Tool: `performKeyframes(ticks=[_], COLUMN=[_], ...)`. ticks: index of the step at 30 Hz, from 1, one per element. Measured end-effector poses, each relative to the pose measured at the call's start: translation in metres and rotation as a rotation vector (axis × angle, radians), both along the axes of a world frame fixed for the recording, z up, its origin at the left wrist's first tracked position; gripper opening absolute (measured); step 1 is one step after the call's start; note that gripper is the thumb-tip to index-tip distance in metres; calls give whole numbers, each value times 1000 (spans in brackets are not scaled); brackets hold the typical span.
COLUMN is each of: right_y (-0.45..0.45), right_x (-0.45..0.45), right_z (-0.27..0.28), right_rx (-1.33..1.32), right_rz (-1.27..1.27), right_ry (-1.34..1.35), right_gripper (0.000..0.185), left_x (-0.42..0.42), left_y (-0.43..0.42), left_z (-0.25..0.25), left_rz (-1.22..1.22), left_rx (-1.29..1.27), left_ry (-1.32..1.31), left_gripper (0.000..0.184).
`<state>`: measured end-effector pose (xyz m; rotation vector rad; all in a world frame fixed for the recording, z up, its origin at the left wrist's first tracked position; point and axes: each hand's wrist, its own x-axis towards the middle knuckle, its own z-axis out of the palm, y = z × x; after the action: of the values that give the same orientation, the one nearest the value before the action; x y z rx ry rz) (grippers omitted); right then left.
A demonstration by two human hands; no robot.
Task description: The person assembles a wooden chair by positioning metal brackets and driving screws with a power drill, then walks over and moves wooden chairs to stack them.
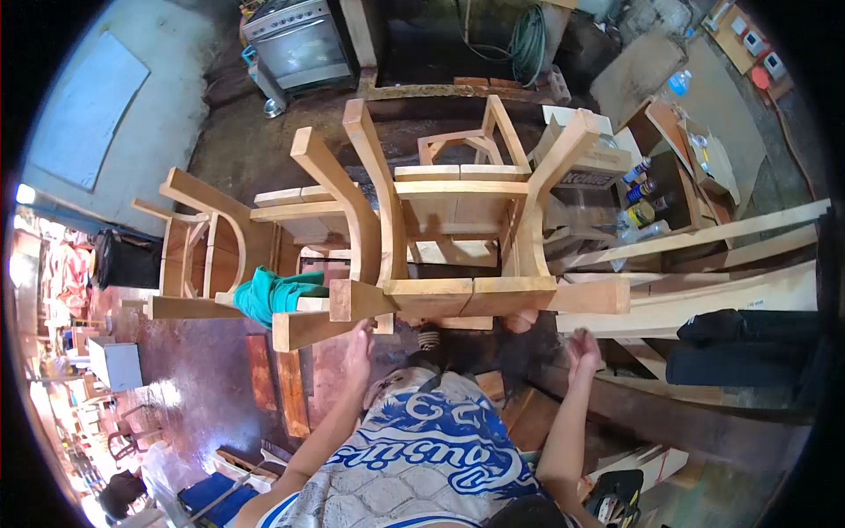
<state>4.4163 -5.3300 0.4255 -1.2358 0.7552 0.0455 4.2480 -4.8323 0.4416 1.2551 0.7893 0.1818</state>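
Note:
Wooden chair frames (431, 297) stand in front of me, with curved legs pointing up and away. My left hand (359, 348) is just below the near edge of the frame, close to a thick beam end; its fingers are partly visible and look extended, and nothing shows in it. To the right, my right hand (582, 350) hangs below the right end of the near rail, apart from the wood, its fingers loosely curled and apart with nothing in them. A green cloth (275, 295) drapes over a chair part left of my left hand.
A stove (304, 44) stands at the back left. Long boards (704, 295) and dark cloth (739, 352) lie at the right, near a box of cans and bottles (647, 189). A coiled hose (528, 48) hangs at the back. Planks (290, 387) lie on the floor at left.

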Motion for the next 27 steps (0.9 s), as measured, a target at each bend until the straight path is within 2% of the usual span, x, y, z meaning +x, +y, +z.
performKeyframes(ticks=[1,3,4,6,8,9,11,12,14,15,17,19,21,22,24,27], right_y=[2,1,8,35,52,53,50,48,53,52,46,47,45,44,47,28], right_x=[15,45,56,81,93,98,115,120,138,145,153,157,154,154,164,157], right_z=[4,5,23,65,84,78,69,67,73,71,67,61,53,50,46,70], right_rx=[73,212,258,299,264,268,123,126,269,281,538,383,441,404,512,449], right_rz=[-5,-142,-179,-208,236,231,481,492,618,651,859,884,916,917,898,932], right_ry=[-73,-148,-191,-228,-490,-473,-469,-465,-323,-323,-282,-475,-573,-705,-956,-834], right_gripper=[37,38,40,42,50,50,58,58,57,57,63,59,56,51,38,39], left_x=[17,32,36,51,58,64,84,88,93,94,100,106,106,113,123,118], left_y=[-4,-18,-25,-31,-22,-11,7,12,21,29,41,37,35,28,16,1], left_z=[12,29,36,49,69,80,94,89,69,54,40,38,23,31,50,71], left_rz=[-18,226,230,408,564,564,295,307,63,96,-90,-25,-53,7,47,139], left_rx=[-12,-96,-119,-154,-250,-243,-156,-155,3,14,-36,48,210,156,225,295], left_ry=[9,-332,-312,-327,-301,-284,-294,-291,-293,-295,-457,-491,-636,-621,-694,-738], left_gripper=[49,62,62,58,55,55,59,59,56,56,54,54,55,51,49,46])
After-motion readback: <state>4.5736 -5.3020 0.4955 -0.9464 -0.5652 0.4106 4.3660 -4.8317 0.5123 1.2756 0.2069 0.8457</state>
